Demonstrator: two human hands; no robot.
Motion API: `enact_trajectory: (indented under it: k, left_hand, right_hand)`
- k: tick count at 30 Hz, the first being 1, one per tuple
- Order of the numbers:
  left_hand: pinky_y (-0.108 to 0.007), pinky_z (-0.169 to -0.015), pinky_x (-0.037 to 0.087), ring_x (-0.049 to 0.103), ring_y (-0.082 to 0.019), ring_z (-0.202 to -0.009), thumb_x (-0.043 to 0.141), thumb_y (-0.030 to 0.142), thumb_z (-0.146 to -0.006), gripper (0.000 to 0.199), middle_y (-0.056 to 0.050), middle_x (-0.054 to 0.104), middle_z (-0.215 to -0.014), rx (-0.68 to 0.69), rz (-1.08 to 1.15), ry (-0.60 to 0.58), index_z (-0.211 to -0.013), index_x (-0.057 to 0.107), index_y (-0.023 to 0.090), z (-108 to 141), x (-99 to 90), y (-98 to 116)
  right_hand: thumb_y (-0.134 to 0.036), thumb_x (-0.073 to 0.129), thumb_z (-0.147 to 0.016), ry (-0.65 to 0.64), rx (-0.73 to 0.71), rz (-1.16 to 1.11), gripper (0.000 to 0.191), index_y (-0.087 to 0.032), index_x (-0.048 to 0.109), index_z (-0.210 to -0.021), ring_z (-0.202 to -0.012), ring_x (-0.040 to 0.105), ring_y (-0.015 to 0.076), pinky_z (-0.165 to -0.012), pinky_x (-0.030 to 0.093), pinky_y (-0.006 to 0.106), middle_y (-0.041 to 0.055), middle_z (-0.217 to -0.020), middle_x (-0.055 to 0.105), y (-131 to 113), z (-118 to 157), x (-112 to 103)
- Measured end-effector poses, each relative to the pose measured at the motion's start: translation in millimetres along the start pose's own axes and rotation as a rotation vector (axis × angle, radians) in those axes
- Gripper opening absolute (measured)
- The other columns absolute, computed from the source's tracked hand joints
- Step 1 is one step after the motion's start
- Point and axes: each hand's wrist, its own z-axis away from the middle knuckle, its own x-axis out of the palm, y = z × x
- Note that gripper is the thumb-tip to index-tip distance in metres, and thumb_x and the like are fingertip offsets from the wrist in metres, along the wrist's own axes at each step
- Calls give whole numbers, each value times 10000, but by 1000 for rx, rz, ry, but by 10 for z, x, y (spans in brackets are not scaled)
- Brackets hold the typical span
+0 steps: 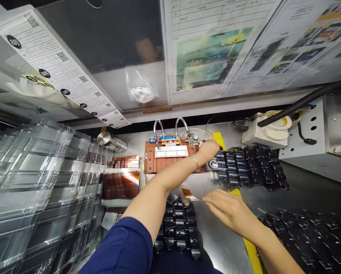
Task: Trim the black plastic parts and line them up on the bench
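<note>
My left hand (208, 150) reaches forward to the right end of the brown fixture (166, 165), beside a small round metal part (213, 164). Its fingers are bent, and what they hold, if anything, is hidden. A white perforated strip (171, 152) lies on the fixture below two curved metal hoses. Over the metal table (216, 228) is my right hand (227, 209), its fingers close together and pointing left. Near its fingertips lies a small amber film piece (187, 192). Black ribbed trays stand near both hands, one (178, 224) below my left forearm and others (247, 167) at the right.
Clear plastic trays (30, 190) are stacked high at the left. A metal cylinder (112, 141) and amber sheets (121, 182) sit beside them. More black trays (313, 236) fill the lower right. A white box (266, 133) and a black corrugated hose (293, 104) are at the back right.
</note>
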Motion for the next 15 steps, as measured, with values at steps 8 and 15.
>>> enact_trajectory:
  k: [8, 15]
  left_hand:
    - [-268, -704, 532, 689, -166, -800, 172, 420, -1006, 556, -119, 715, -923, -201, 621, -162, -1018, 633, 110, 1484, -397, -594]
    - [-228, -556, 544, 659, -118, -606, 716, 441, -772, 338, -65, 686, -763, -984, 1653, 149, -802, 586, 130, 2555, -182, -1142]
  right_hand:
    - [-336, 767, -663, 420, 619, -687, 147, -201, 716, -690, -573, 633, 157, -582, 551, 285, 22, -614, 683, 326, -427, 262]
    - [-347, 784, -530, 709, 960, -978, 259, -181, 658, -684, -482, 588, 95, -477, 542, 220, -16, -570, 656, 669, -900, 954]
